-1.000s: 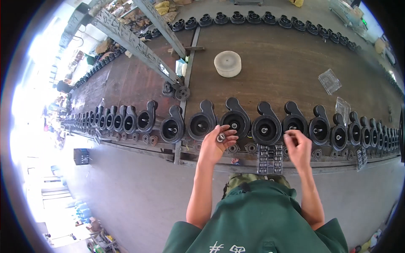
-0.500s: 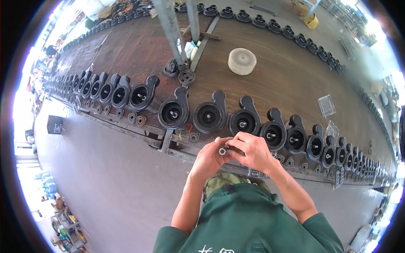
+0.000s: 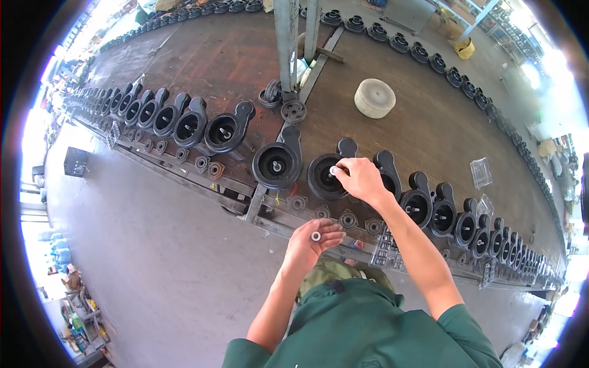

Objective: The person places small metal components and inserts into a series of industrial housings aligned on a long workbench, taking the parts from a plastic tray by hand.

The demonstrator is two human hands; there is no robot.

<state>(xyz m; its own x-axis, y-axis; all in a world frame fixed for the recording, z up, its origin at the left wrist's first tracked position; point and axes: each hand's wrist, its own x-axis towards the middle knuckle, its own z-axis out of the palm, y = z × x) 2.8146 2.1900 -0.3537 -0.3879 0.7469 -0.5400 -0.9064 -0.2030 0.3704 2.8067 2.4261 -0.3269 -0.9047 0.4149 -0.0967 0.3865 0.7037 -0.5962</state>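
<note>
fingertips (image 3: 341, 166) of the right hand (image 3: 364, 181) pinch a small pale ring (image 3: 333, 171) over the middle of a black round housing (image 3: 321, 186); from where i stand, i cannot tell whether it touches anything inside. the left hand (image 3: 305, 246) lies palm up near the bench edge, lower and nearer the body, its fingers loosely extended, with a second ring (image 3: 315, 236) resting on it.

half a second ago the two hands are together in front of the body; now they are apart, the right one stretched forward over the housing, the left one opened out. the wearer's view has swung slightly too, so the white round block (image 3: 375, 99) on the bench (image 3: 429, 116) appears further right.

more black housings (image 3: 277, 164) stand in a long row to either side, most showing a short metal shaft. flat flanges (image 3: 348, 219) lie along the near edge, and a clear plastic tray (image 3: 385, 250) of small parts sits just below the right forearm. the person wears a green shirt (image 3: 343, 325).
</note>
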